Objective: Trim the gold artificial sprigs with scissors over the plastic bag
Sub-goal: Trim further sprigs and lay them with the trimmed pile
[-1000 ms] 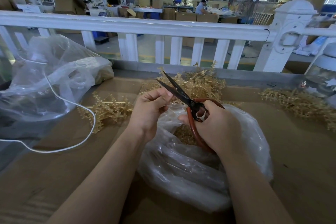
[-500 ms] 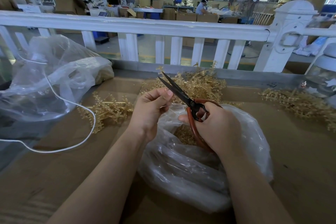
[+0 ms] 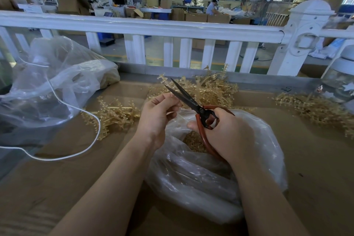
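The gold sprigs (image 3: 210, 90) are spiky, beaded plastic stems, pale gold, heaped just beyond the hands on the brown worktop (image 3: 76, 188); smaller clumps lie to either side. The right hand (image 3: 226, 134) grips red-handled scissors (image 3: 193, 105), dark blades parted and pointing away. The left hand (image 3: 159, 115) is curled, fingertips pinched together beside the blades; what it pinches is too small to make out. Under both hands sits a clear plastic bag (image 3: 210, 178) with gold bits inside. No writing nearby is readable.
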The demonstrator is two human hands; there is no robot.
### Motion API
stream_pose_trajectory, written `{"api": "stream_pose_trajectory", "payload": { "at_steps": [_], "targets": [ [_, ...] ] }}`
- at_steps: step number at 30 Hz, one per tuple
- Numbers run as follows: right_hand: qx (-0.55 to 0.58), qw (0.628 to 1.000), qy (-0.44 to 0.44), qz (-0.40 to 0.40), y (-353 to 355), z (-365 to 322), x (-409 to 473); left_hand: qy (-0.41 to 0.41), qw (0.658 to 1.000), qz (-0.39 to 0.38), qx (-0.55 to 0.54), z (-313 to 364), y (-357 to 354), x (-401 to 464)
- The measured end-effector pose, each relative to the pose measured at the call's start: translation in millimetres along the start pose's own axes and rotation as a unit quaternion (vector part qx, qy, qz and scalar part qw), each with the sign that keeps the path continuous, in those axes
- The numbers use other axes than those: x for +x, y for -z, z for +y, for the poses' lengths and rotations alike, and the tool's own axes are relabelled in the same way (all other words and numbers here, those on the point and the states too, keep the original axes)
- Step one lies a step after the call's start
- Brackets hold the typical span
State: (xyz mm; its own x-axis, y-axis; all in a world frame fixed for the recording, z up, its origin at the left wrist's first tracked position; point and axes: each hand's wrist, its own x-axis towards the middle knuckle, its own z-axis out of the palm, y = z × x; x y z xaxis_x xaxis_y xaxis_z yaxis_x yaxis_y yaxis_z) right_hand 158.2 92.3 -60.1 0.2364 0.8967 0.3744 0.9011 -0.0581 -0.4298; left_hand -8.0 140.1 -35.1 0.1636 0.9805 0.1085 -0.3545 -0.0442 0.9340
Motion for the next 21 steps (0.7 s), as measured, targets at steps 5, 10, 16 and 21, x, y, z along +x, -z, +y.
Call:
{"api": "stream_pose_trajectory", "payload": {
  "at_steps": [5, 10, 16, 21],
  "targets": [
    [0.002, 1.0, 0.002, -0.002, 0.5, 0.1, 0.9, -0.025, 0.999, -0.025, 0.018, 0.9, 0.9, 0.1],
    [-0.002, 1.0, 0.012, 0.016, 3.3, 0.5, -0.4, -0.07, 0.994, -0.031, 0.084, -1.8, 3.2, 2.0],
    [-0.021, 0.999, 0.015, 0.02, 4.8, -0.6, 0.3, -0.093, 0.988, -0.002, 0.125, -2.6, 6.1, 5.4],
    [-0.024, 0.999, 0.015, 0.027, 4.7, -1.4, 0.4, -0.096, 0.988, -0.006, 0.121, -2.2, 6.3, 5.3]
  ]
}}
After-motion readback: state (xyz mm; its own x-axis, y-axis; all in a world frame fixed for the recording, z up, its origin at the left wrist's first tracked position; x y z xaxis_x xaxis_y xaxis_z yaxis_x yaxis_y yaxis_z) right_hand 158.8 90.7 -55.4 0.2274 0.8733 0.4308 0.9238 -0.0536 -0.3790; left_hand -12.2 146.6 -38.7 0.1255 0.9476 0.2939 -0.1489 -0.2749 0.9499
